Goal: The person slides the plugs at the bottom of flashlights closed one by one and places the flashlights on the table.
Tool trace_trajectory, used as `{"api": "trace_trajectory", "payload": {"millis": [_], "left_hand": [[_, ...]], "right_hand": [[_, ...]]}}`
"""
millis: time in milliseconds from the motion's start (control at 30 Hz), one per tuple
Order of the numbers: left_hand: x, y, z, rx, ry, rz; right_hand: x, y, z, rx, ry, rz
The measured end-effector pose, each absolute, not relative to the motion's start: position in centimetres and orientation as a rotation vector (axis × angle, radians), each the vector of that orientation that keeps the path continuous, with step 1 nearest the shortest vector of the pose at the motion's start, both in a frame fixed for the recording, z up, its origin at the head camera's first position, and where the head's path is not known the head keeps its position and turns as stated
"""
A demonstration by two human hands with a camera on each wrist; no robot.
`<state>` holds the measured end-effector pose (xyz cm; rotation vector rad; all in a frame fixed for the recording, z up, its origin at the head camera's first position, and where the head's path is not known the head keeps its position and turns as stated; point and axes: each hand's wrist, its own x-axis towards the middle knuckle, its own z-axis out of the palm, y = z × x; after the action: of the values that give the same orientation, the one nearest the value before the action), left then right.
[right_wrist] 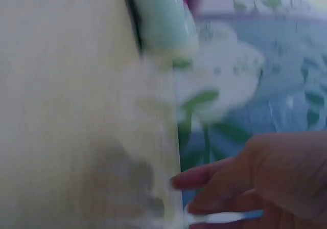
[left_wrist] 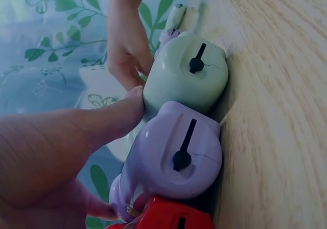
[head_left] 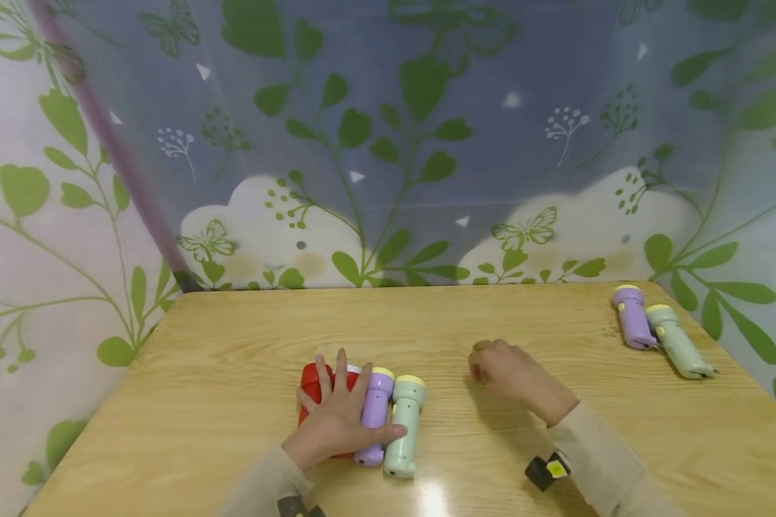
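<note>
Several small flashlights lie side by side at the near middle of the table. From left to right they are a red one (head_left: 312,378), a red one with a white rim (head_left: 353,376), a purple one (head_left: 376,411) and a pale green one (head_left: 406,424). My left hand (head_left: 338,422) spreads over the row and hides much of the red pair. Its thumb reaches across the purple body to the green flashlight (left_wrist: 186,78). To the right, my right hand (head_left: 509,370) hovers over the wood with loosely bent fingers, holding nothing.
Another purple flashlight (head_left: 634,317) and a pale green flashlight (head_left: 679,342) lie at the table's far right. Behind the wooden table (head_left: 252,323) hangs a leaf-patterned curtain (head_left: 375,143), which also runs along both sides. Each sleeve has a dark wrist device (head_left: 540,472).
</note>
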<state>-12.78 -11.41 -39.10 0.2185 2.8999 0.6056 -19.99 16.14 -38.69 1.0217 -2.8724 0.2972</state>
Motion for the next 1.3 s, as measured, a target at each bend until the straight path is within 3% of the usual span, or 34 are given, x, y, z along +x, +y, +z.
{"api": "trace_trajectory", "payload": {"millis": [267,500,1067,1300], "left_hand": [[-12.8,-11.3,-39.0,0.227,2.893,0.625],[-12.7,-11.6,-39.2,0.257,2.907,0.614],[-12.8,-11.4,-39.2,0.274,2.926,0.626],[-13.0,-11.6,-39.0,0.239,2.885,0.664]], "right_hand": [[-27.6,29.6,-35.7,0.607,-2.977,0.127],[-30.0,38.7,-36.1,0.558,-3.107,0.021],[-30.3,41.4,-39.5,0.649,-2.965,-0.118],[-30.4,40.0,-40.0,0.868,-2.781,-0.084]]}}
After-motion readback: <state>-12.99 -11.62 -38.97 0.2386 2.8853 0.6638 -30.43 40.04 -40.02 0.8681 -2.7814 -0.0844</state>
